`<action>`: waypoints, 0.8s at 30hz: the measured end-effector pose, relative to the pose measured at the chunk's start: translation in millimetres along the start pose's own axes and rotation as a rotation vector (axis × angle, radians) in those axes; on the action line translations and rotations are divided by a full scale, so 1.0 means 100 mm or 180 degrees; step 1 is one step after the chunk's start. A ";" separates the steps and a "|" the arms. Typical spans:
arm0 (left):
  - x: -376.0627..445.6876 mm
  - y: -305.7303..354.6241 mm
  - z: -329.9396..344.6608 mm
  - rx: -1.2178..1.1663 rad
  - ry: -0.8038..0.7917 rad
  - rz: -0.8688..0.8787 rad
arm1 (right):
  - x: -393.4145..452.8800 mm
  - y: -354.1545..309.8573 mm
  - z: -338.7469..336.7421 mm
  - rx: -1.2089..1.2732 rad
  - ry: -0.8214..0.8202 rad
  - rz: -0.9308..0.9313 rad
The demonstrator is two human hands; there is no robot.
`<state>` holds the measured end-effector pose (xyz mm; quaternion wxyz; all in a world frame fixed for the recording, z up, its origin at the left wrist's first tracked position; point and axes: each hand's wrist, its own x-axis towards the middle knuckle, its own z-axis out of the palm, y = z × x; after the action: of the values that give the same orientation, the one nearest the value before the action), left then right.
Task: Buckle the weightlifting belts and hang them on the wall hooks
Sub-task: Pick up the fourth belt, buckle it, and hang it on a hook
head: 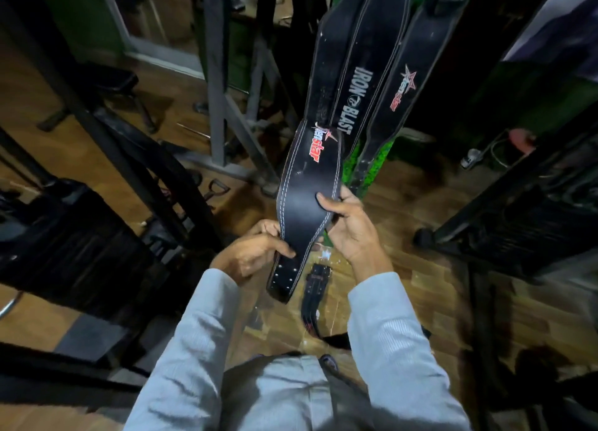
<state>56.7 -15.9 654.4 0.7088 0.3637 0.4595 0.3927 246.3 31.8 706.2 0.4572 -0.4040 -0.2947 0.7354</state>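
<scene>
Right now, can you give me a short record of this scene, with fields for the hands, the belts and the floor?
held belt: black leather weightlifting belt, white stitching, red logo
left hand: grips the narrow holed end
right hand: holds the wide part, thumb on the face
hanging belts: Iron Blast belt; star-logo belt
floor: another black belt on the wooden floor

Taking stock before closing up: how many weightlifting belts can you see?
4: one held belt in both hands, the Iron Blast belt and star-logo belt hanging, one floor belt. More may hang hidden.
</scene>
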 end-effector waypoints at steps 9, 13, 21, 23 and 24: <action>0.16 1.35 0.46 -0.0065 0.0294 0.1575 | 0.08 -0.40 -0.23 -0.0627 -0.0781 -0.0275; 0.26 1.31 0.55 0.0070 0.0479 0.1847 | 0.13 -0.69 -0.18 -0.0748 -0.0759 -0.0596; 0.32 1.30 0.58 0.0052 0.0370 0.1582 | 0.18 -1.25 0.18 -0.0850 -0.0597 -0.1281; 0.28 1.36 0.59 -0.0004 0.0274 0.1498 | 0.18 -1.20 0.15 -0.1110 -0.0300 -0.1408; 0.25 1.44 0.63 -0.0086 0.0247 0.1516 | 0.18 -1.17 0.12 -0.1211 -0.0225 -0.1432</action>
<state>90.7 57.6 791.2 0.5829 0.4369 0.3824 0.5685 281.5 95.3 800.0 0.5143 -0.3811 -0.5251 0.5608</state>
